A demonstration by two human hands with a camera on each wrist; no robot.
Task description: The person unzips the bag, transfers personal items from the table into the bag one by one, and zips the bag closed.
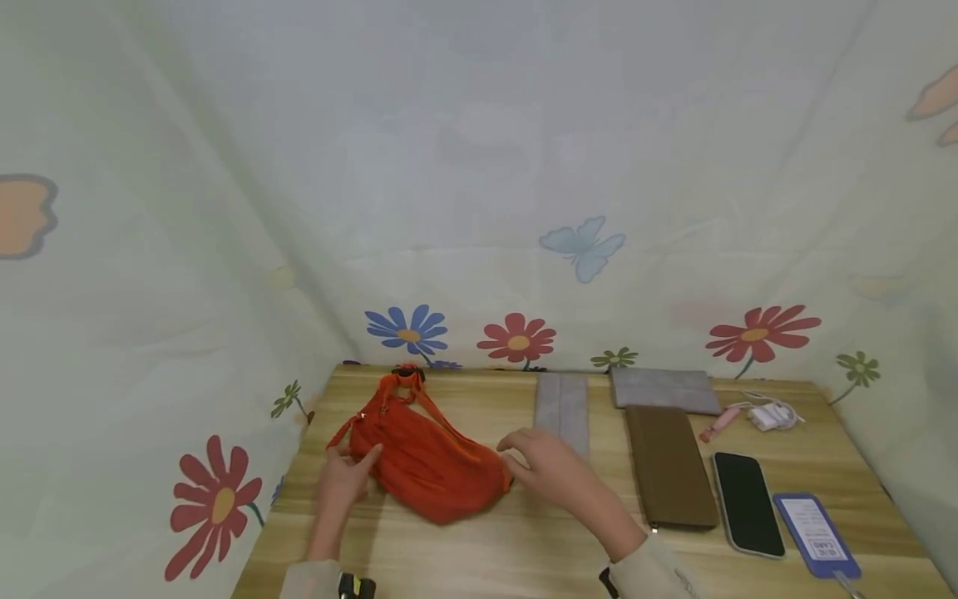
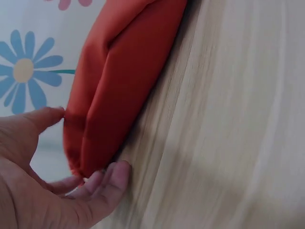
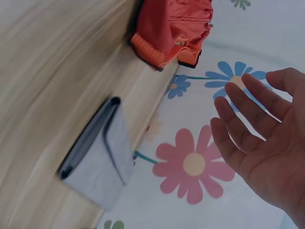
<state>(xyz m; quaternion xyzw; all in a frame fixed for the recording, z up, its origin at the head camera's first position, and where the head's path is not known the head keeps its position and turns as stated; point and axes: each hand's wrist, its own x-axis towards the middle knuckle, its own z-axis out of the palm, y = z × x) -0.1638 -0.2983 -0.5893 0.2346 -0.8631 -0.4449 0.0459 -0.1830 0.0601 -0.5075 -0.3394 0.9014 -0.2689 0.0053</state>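
Note:
A red-orange sling bag point(image 1: 434, 470) lies on the wooden table, its strap point(image 1: 449, 422) looped behind it. At the bag's left end, my left hand point(image 1: 346, 482) holds it with the thumb on top and the fingers low around the tip. The left wrist view shows that end of the bag point(image 2: 107, 100) between the thumb and fingertips. My right hand point(image 1: 552, 470) hovers by the bag's right end, fingers loosely bent. From the right wrist it appears palm visible, fingers spread, holding nothing point(image 3: 267, 138).
Right of the bag lie a grey folded case point(image 1: 563, 408), another grey case point(image 1: 664, 391), a brown wallet point(image 1: 669, 466), a phone point(image 1: 748, 503) and a blue card holder point(image 1: 816, 532). A pink stick-like item point(image 1: 720, 423) and white charger point(image 1: 771, 416) sit farther back. Flower-printed cloth point(image 1: 479, 166) encloses the table.

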